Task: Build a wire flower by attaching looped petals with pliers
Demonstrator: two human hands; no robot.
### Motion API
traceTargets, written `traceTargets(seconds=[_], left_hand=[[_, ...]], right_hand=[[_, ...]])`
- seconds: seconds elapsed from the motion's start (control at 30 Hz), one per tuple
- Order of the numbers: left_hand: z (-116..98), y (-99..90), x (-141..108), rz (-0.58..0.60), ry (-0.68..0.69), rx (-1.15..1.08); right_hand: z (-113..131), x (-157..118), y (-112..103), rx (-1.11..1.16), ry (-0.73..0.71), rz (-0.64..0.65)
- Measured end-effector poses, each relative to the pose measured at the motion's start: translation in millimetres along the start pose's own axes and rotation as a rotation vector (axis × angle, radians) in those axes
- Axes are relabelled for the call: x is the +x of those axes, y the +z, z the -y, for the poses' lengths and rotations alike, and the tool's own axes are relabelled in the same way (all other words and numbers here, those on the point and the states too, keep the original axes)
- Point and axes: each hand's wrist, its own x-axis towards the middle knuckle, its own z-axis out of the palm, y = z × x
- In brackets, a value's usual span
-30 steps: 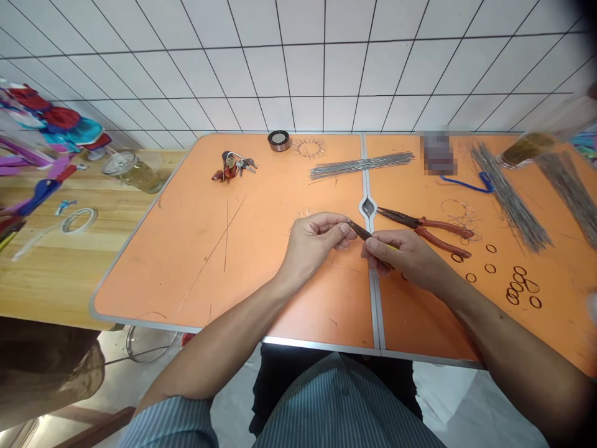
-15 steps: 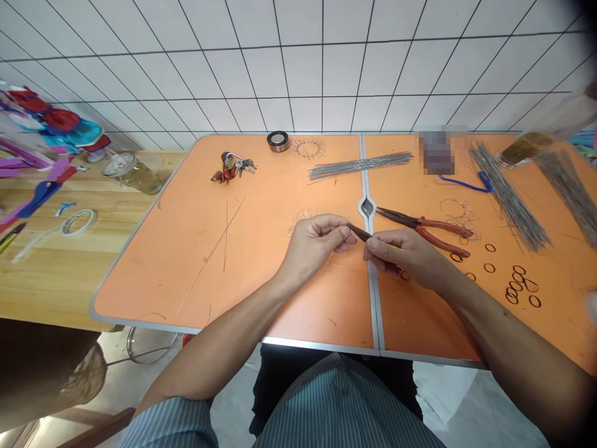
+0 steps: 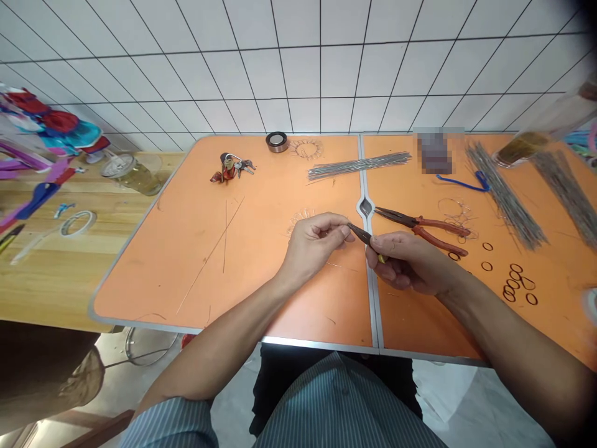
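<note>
My right hand [image 3: 405,261] is closed around small dark-tipped pliers [image 3: 360,234], whose yellow grip shows a little under the fingers. The tips of the pliers point left and meet the fingertips of my left hand [image 3: 319,239]. That hand is pinched closed; what it holds is too small to make out, though a thin wire shows just below it. Behind my left hand lies a coil of fine wire [image 3: 301,219]. Larger pliers with red handles [image 3: 436,229] rest on the orange table [image 3: 163,249] beyond my right hand.
Bundles of straight wires [image 3: 359,166] lie at the back and right [image 3: 508,199]. Dark rings [image 3: 512,286] are at the right. A tape roll [image 3: 277,142], keys [image 3: 232,167] and two loose wires are farther left. A jar [image 3: 133,174] stands on the wooden table.
My right hand has turned and its fingers have shifted on the small pliers, so the yellow grip now shows. My left hand has hardly moved. The view has shifted slightly.
</note>
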Motion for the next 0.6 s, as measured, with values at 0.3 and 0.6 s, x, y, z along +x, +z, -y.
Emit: traceTargets(seconds=[0.3,0.6], left_hand=[[0.3,-1.8,0.9,-0.028,0.069,0.042],[0.3,0.0,-2.3,-0.01,0.063,0.051]], right_hand=[[-0.2,5.0,-4.0,-0.254,-0.205,-0.046],[0.7,4.0,-2.9,-0.244,-0.218,-0.053]])
